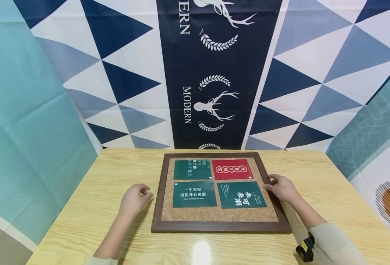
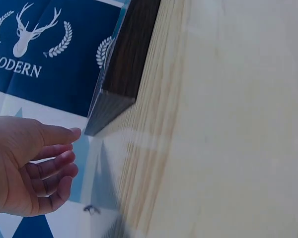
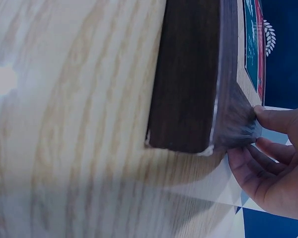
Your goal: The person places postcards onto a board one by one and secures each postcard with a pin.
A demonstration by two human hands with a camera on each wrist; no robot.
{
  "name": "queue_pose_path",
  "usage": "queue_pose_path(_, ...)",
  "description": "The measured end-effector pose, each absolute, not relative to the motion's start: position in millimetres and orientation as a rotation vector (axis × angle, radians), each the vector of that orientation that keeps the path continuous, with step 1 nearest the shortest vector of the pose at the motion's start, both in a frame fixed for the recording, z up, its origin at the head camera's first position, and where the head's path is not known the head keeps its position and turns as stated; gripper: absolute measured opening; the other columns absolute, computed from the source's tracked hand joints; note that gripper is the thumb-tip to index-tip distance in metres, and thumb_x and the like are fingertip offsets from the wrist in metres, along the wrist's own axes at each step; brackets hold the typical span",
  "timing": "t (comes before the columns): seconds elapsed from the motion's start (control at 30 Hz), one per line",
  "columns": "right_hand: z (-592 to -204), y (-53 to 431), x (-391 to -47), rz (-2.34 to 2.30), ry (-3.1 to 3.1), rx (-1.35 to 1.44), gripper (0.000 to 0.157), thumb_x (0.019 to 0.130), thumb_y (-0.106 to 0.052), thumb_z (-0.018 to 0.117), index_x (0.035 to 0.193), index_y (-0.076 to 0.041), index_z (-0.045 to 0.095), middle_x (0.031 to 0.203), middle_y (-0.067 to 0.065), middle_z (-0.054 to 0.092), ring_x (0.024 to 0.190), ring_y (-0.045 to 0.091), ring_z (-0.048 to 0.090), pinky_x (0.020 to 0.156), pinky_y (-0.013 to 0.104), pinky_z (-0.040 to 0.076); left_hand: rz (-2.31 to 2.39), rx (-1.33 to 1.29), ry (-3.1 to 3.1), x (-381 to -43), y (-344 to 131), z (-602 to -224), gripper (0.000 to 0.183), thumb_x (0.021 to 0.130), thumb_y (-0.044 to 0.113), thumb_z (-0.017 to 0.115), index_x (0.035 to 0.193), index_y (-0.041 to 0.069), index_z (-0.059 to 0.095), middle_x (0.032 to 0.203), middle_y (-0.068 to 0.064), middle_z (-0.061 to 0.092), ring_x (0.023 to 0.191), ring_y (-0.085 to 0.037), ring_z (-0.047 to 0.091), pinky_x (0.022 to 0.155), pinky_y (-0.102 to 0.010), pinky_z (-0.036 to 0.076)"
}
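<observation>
A cork board [image 1: 215, 216] in a dark brown wooden frame [image 1: 221, 226] lies on the table. It bears a red card [image 1: 233, 169] and three green cards [image 1: 195, 194] with white lettering. My right hand [image 1: 282, 188] holds the frame's right side, thumb on its upper face and fingers against the outer edge; the right wrist view shows this grip close to the frame [image 3: 188, 74]. Just off the left side is my left hand [image 1: 135, 198], fingers loosely bent and holding nothing. In the left wrist view, its fingertips [image 2: 75, 134] stand near the frame's corner [image 2: 111, 106], apparently not touching.
The wooden table [image 1: 92, 198] reaches back to a patterned cloth [image 1: 211, 73] with triangles, deer heads and lettering. A teal cloth [image 1: 32, 110] hangs at the left. A small black device [image 1: 305, 248] is at my right wrist.
</observation>
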State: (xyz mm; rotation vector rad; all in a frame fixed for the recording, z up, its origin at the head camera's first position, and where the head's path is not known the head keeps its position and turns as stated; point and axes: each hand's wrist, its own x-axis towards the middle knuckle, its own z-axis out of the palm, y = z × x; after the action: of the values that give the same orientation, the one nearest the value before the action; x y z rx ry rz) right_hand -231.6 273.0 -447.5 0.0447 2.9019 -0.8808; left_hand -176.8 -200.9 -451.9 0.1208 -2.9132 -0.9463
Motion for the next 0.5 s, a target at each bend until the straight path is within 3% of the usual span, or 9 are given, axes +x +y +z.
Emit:
queue_pose_path(0.33, -447, 273, -232, -0.887, 2.903, 0.035, 0.056, 0.09, -0.018, 0.061, 0.13, 0.016, 0.041, 0.104, 0.031, 0.058, 0.08, 0.027, 0.061, 0.064, 0.035, 0.053, -0.893, 0.168, -2.954, -170, -223, -447, 0.032, 0.083, 0.017, 0.068, 0.108, -0.003, 0.064, 0.093, -0.01, 0.066, 0.086, -0.026, 0.062, 0.071, -0.041, 0.051)
queue_pose_path(0.5, -447, 273, -231, -0.885, 2.9, 0.036, 0.056, 0.09, -0.018, 0.061, 0.13, 0.016, 0.04, 0.104, 0.032, 0.058, 0.08, 0.028, 0.061, 0.064, 0.035, 0.053, -0.948, 0.196, -2.983, -169, -228, -447, 0.033, 0.084, 0.016, 0.068, 0.109, -0.005, 0.063, 0.093, -0.012, 0.065, 0.082, -0.023, 0.06, 0.069, -0.038, 0.051)
